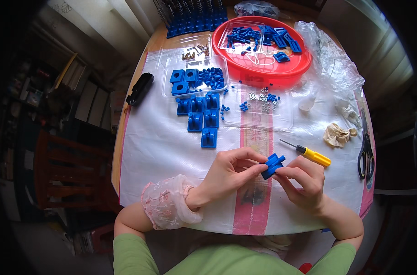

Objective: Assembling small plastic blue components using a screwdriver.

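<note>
Between my two hands, above the near part of the table, is a blue plastic part [273, 166] with a square base and a raised piece. My left hand [233, 172] pinches its left side between thumb and fingers. On the other side, the fingertips of my right hand [304, 179] close on its lower right edge. A screwdriver [316, 156] with a yellow handle lies just beyond my right hand. Several similar blue parts [209, 137] stand grouped on the cloth, farther off to the left.
A clear tray [165, 87] holds blue pieces; a flat clear lid [286, 123] carries small white and blue bits. Behind stands a red basin [263, 75] of blue parts. Scissors [366, 156] and crumpled paper [339, 135] lie right, a black case [140, 88] left.
</note>
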{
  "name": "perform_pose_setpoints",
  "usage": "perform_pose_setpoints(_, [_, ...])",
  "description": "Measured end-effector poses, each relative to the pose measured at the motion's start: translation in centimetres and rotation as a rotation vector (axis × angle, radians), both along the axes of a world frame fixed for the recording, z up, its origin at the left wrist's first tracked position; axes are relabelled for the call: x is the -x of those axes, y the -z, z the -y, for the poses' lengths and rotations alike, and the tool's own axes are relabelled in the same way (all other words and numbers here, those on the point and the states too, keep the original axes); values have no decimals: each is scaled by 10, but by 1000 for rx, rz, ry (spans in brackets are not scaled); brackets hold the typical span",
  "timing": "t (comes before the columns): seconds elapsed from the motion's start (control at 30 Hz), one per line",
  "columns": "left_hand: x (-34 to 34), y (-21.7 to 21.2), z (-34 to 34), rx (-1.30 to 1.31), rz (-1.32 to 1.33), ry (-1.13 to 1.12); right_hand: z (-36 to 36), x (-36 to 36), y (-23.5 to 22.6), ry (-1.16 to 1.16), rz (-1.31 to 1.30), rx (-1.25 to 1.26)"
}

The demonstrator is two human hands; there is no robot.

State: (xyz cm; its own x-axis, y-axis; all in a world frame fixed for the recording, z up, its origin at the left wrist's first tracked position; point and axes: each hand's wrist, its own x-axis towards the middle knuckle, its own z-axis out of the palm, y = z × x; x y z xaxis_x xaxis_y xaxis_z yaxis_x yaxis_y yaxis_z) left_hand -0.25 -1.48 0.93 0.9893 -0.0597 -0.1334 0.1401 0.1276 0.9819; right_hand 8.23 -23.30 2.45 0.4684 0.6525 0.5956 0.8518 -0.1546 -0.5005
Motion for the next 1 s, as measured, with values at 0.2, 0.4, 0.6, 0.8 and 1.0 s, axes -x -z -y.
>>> perform_pose_setpoints(0.2, [0,4,4,61,44,-81,-1,0,-2,42,-44,-45])
perform_pose_setpoints(0.4, [-2,6,-1,29,35,-28,-1,0,-1,47,-131,-36])
perform_pose_setpoints(0.6, [-2,1,-3,36,-15,-18,-1,0,-5,29,-325,-31])
perform_pose_setpoints(0.8, [-3,7,-1,36,82,-34,0,-1,-4,27,-349,-6])
perform_pose_setpoints(1.0, [-4,1,-4,13,13,9,-1,-2,0,31,-190,-7])
